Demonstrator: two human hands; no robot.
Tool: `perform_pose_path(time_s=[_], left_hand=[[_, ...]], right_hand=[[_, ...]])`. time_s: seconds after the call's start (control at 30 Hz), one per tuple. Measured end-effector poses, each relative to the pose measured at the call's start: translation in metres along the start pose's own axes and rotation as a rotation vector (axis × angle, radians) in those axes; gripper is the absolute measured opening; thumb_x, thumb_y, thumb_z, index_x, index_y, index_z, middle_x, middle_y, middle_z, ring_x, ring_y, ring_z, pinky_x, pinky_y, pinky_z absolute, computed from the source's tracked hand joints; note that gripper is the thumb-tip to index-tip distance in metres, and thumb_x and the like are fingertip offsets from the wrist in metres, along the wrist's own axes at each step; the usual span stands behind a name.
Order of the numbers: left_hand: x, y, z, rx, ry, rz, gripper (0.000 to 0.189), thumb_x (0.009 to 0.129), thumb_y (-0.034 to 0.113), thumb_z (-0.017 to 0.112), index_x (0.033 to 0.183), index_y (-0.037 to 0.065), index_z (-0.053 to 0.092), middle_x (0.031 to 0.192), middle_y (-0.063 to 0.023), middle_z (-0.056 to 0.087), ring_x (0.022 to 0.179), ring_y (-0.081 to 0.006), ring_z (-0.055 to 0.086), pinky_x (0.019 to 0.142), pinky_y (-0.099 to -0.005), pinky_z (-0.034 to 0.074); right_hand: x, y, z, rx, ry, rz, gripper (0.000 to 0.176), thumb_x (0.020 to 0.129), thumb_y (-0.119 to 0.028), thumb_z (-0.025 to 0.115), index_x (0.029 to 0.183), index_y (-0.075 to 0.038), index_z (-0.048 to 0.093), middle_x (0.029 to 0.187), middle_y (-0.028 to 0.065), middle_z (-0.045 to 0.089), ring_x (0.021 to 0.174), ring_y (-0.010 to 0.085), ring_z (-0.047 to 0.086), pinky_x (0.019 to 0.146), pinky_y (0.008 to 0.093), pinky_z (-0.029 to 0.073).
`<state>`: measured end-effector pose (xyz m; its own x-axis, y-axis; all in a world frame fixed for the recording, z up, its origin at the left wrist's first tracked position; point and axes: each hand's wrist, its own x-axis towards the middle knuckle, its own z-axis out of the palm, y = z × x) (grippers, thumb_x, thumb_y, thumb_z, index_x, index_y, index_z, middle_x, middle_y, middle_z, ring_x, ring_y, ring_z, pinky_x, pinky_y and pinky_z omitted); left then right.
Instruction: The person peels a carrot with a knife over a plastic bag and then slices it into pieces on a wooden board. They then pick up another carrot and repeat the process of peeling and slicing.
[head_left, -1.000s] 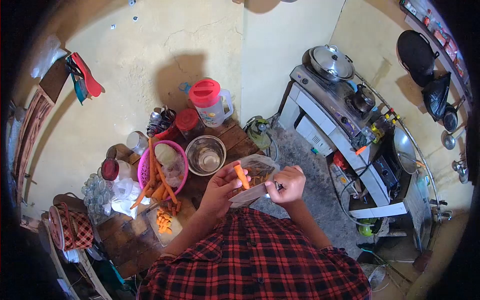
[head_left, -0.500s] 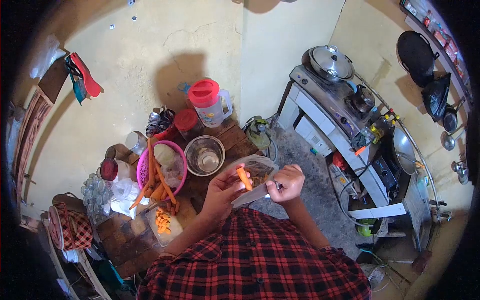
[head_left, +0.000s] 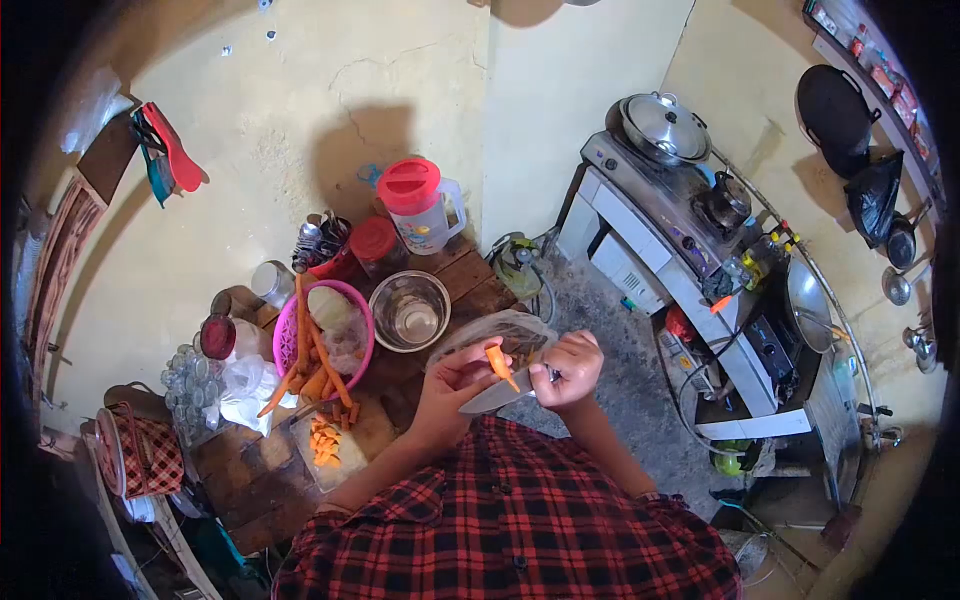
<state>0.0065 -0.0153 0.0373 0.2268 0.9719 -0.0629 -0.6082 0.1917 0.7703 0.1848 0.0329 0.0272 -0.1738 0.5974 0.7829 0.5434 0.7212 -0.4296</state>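
Observation:
My left hand [head_left: 450, 388] is closed around a short piece of carrot [head_left: 495, 360], its thick end pointing up. In my right hand [head_left: 572, 370] is a knife [head_left: 492, 398], gripped by its handle, with the broad blade reaching left under the carrot. The carrot's narrow lower end comes close to the blade. Just beyond my hands lies an open clear plastic bag [head_left: 505, 325] with orange scraps inside, partly hidden by them. Cut carrot pieces [head_left: 325, 442] lie on a cutting board [head_left: 370, 432] to the left of my left forearm.
A pink basket [head_left: 368, 350] holds whole carrots [head_left: 318, 350] and a pale vegetable. Beside it stand a metal bowl [head_left: 410, 311] and a red-lidded pitcher [head_left: 420, 205] on the wooden table [head_left: 235, 475]. Glasses [head_left: 190, 385] crowd the left. A stove [head_left: 650, 205] stands at the right.
My right hand and the knife have shifted slightly left. The carrot has tilted and sits a little further right, its lower end now drawn to a thin point by the blade.

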Motion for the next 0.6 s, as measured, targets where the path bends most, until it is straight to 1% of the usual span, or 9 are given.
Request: perform_pose_path(time_s=[0.1, 0.2, 0.27, 0.3, 0.37, 0.4, 0.5, 0.57, 0.6], left_hand=[[-0.002, -0.006, 0.001, 0.078, 0.001, -0.009, 0.041, 0.082, 0.001, 0.061, 0.121, 0.002, 0.050, 0.109, -0.0115, 0.059, 0.098, -0.0177, 0.059, 0.084, -0.0312, 0.050], [-0.002, -0.008, 0.001, -0.060, -0.008, 0.083, 0.041, 0.082, 0.002, 0.062, 0.121, 0.003, 0.050, 0.111, -0.0121, 0.059, 0.098, -0.0192, 0.059, 0.082, -0.0339, 0.052], [-0.002, -0.012, -0.006, -0.016, -0.035, -0.055, 0.042, 0.081, 0.002, 0.063, 0.121, 0.004, 0.051, 0.113, -0.0114, 0.058, 0.099, -0.0205, 0.060, 0.082, -0.0363, 0.054], [-0.003, -0.011, -0.006, -0.017, -0.033, -0.057, 0.042, 0.081, 0.002, 0.063, 0.121, 0.004, 0.051, 0.113, -0.0114, 0.058, 0.099, -0.0205, 0.060, 0.082, -0.0363, 0.054], [-0.003, -0.010, -0.004, -0.060, -0.010, -0.121, 0.044, 0.080, 0.002, 0.064, 0.122, 0.004, 0.050, 0.124, -0.0118, 0.052, 0.105, -0.0205, 0.057, 0.083, -0.0352, 0.053], [-0.004, -0.010, -0.005, -0.058, -0.011, -0.122, 0.044, 0.080, 0.002, 0.064, 0.122, 0.004, 0.050, 0.124, -0.0118, 0.052, 0.105, -0.0205, 0.057, 0.083, -0.0352, 0.053], [-0.004, -0.014, -0.005, -0.012, 0.008, -0.111, 0.041, 0.080, 0.000, 0.064, 0.119, 0.005, 0.052, 0.126, -0.0093, 0.051, 0.106, -0.0199, 0.056, 0.084, -0.0364, 0.053], [-0.003, -0.014, -0.004, 0.178, -0.033, -0.070, 0.039, 0.079, -0.002, 0.062, 0.117, 0.007, 0.054, 0.126, -0.0073, 0.051, 0.106, -0.0197, 0.056, 0.085, -0.0371, 0.053], [-0.004, -0.012, -0.002, 0.179, -0.034, -0.071, 0.039, 0.079, -0.002, 0.062, 0.117, 0.007, 0.054, 0.126, -0.0073, 0.051, 0.106, -0.0197, 0.056, 0.085, -0.0371, 0.053]], right_hand=[[0.002, -0.005, 0.000, 0.028, -0.011, -0.014, 0.022, 0.055, -0.021, 0.059, 0.046, -0.010, 0.044, 0.044, 0.0047, 0.042, 0.041, 0.0246, 0.042, 0.047, 0.0347, 0.031], [0.001, 0.001, -0.001, -0.023, -0.027, -0.006, 0.022, 0.055, -0.021, 0.059, 0.046, -0.009, 0.043, 0.044, 0.0051, 0.040, 0.040, 0.0250, 0.041, 0.046, 0.0352, 0.030], [-0.001, -0.001, 0.001, 0.005, -0.023, 0.011, 0.022, 0.055, -0.021, 0.059, 0.046, -0.008, 0.042, 0.044, 0.0056, 0.040, 0.040, 0.0253, 0.040, 0.046, 0.0354, 0.030], [0.000, -0.001, 0.001, 0.006, -0.025, 0.013, 0.022, 0.055, -0.021, 0.059, 0.046, -0.008, 0.042, 0.044, 0.0056, 0.040, 0.040, 0.0253, 0.040, 0.046, 0.0354, 0.030], [0.002, -0.001, 0.000, 0.031, -0.008, 0.004, 0.023, 0.054, -0.020, 0.059, 0.046, -0.008, 0.042, 0.044, 0.0057, 0.040, 0.040, 0.0253, 0.040, 0.046, 0.0354, 0.030], [0.001, 0.001, 0.000, 0.031, -0.006, 0.004, 0.023, 0.054, -0.020, 0.059, 0.046, -0.008, 0.042, 0.044, 0.0057, 0.040, 0.040, 0.0253, 0.040, 0.046, 0.0354, 0.030], [-0.002, 0.007, 0.001, -0.011, 0.003, -0.003, 0.022, 0.055, -0.020, 0.059, 0.046, -0.008, 0.042, 0.044, 0.0058, 0.040, 0.040, 0.0254, 0.040, 0.046, 0.0352, 0.030], [-0.004, 0.006, 0.003, 0.032, -0.012, 0.017, 0.029, 0.056, -0.025, 0.061, 0.044, -0.010, 0.040, 0.043, 0.0054, 0.041, 0.041, 0.0251, 0.042, 0.047, 0.0347, 0.031], [-0.005, 0.008, 0.003, 0.032, -0.010, 0.018, 0.029, 0.056, -0.025, 0.061, 0.044, -0.010, 0.040, 0.043, 0.0054, 0.041, 0.041, 0.0251, 0.042, 0.047, 0.0347, 0.031]])
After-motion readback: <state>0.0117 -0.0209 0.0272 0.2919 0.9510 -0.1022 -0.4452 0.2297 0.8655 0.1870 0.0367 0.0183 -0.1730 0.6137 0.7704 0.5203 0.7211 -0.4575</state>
